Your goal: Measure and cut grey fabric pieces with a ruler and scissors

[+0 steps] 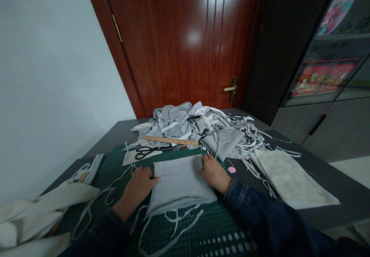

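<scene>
A light grey cloth pouch [180,182] lies flat on the green cutting mat [214,220], its seamed edge and loose white cords towards me. My left hand [137,187] rests at the pouch's left edge, thumb reaching onto the cloth, its fingers curled. At the upper right edge of the pouch, my right hand [215,173] pinches the cloth between thumb and fingers. Behind the pouch lie black-handled scissors [144,152] on a white card and a wooden ruler [170,140].
A heap of grey and white cloth scraps [179,120] fills the table's back. Cream cloth [291,178] lies at right, more fabric [34,218] at left. A small pink piece [231,170] sits right of my right hand. A brown door [179,49] stands behind.
</scene>
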